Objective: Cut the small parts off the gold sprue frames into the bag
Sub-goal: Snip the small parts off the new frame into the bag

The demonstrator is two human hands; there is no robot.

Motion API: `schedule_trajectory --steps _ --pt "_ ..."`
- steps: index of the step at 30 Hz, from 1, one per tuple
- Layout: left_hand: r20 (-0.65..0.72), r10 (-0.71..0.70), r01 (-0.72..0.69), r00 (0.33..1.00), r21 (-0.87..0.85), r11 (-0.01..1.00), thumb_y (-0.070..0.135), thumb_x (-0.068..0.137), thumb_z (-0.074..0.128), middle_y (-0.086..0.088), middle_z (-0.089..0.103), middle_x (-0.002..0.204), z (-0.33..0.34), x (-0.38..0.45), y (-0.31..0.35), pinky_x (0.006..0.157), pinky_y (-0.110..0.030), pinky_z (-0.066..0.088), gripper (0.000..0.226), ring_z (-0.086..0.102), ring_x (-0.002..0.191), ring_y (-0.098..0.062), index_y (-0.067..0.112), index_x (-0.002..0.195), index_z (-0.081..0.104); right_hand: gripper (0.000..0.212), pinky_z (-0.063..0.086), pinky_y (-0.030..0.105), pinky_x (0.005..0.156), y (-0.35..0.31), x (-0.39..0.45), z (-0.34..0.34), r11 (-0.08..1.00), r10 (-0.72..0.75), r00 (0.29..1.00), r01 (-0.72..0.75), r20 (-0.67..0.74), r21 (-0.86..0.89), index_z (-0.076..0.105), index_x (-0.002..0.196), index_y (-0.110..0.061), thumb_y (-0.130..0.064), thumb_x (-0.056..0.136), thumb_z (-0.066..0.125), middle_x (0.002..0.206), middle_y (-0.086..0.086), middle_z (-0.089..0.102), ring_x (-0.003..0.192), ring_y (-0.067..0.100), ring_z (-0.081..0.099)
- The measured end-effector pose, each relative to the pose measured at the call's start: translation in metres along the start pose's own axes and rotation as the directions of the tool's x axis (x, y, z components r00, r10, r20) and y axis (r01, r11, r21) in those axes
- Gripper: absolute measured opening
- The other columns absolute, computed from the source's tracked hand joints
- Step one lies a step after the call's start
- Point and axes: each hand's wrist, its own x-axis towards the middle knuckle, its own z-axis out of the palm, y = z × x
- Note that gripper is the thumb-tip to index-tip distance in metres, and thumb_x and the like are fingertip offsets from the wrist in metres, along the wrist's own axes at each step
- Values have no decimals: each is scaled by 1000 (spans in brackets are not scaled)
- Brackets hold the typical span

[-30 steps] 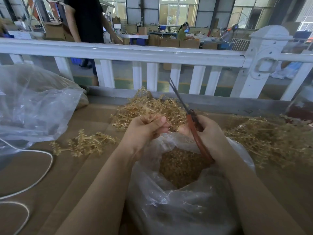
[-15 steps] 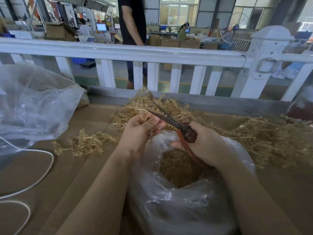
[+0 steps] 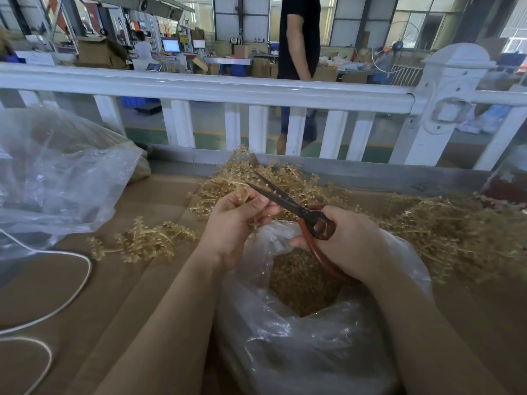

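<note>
My left hand (image 3: 236, 223): pinching a gold sprue frame (image 3: 254, 222) between thumb and fingers, just above the bag's open mouth.
My right hand (image 3: 346, 240): wrapped around the red handles of the scissors (image 3: 302, 212).
Scissors: blades parted, tips pointing away from me and to the left, over my left fingers.
Bag (image 3: 285, 346): clear plastic, right below both my hands, mouth open, gold cut parts (image 3: 302, 283) heaped inside.
Sprue heap behind the bag (image 3: 273, 181): a tangle of gold frames on the worktop (image 3: 137, 303).
Sprue heap right of the bag (image 3: 453, 232): a larger tangle.
Loose frames left of the bag (image 3: 145, 240): a small bunch lying flat.
Far left of the bag: a big crumpled plastic bag (image 3: 57, 172) and a white cord (image 3: 68, 297).
Beyond the bag: a white railing (image 3: 228, 89), a person (image 3: 299, 52) standing behind it.
</note>
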Motion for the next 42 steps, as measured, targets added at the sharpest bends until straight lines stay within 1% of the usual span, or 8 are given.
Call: schedule_trajectory --steps 4,7,12,16,24,28,31,42 --pt "0 -12 12 1000 7 1000 17 77 69 -3 73 76 0 0 1 69 -21 55 11 71 74 -13 22 68 72 92 42 19 58 1 0 -1 1000 9 1000 -9 16 -2 60 84 -35 -110 42 28 72 -19 62 67 -1 55" --pt "-7 -8 8 1000 33 999 15 76 68 -5 73 75 -1 -1 1 69 -22 55 5 70 72 -14 16 72 70 90 38 16 56 0 -1 -1 1000 -10 1000 10 3 -17 57 88 -38 -110 43 27 72 -21 61 66 -4 53" --pt "-13 -8 9 1000 98 995 5 87 63 -6 73 76 0 -1 1 73 -24 55 15 70 72 -15 12 74 69 79 32 14 53 -2 -2 -2 998 -38 999 38 -9 -56 46 77 -43 -110 44 22 68 -26 54 62 -5 49" --pt "-4 -7 7 1000 95 995 1 90 60 -6 74 76 -1 -1 2 71 -24 55 30 70 70 -16 17 68 72 84 32 15 49 -1 -3 -1 998 -49 998 47 -48 -49 51 72 -36 -110 45 23 60 -20 54 56 -3 50" --pt "-5 -9 10 1000 98 995 1 89 60 -5 73 73 -1 -1 2 70 -25 54 36 70 68 -15 21 63 73 81 33 12 51 1 -2 1 997 -62 996 59 -70 -42 54 72 -36 -109 49 27 61 -22 55 57 -5 50" --pt "-5 -17 18 1000 71 997 10 78 67 -4 73 73 0 -1 3 71 -26 53 21 69 67 -15 21 63 73 76 30 11 50 1 -2 1 998 -63 995 61 -78 -30 50 67 -37 -108 49 29 58 -22 52 55 -5 49" --pt "2 -31 31 1000 63 998 15 72 69 -6 73 75 0 -1 2 69 -26 52 1 69 67 -16 15 72 69 81 33 14 51 1 -2 1 999 -48 997 46 -60 -23 52 69 -35 -109 46 29 59 -20 54 56 -4 51" --pt "43 -42 36 998 126 991 15 74 67 -6 71 75 0 0 -1 70 -27 49 12 65 68 -16 7 81 64 81 35 17 50 -1 -1 0 999 -47 998 46 -48 -8 52 71 -37 -109 45 25 62 -20 56 57 -3 52"
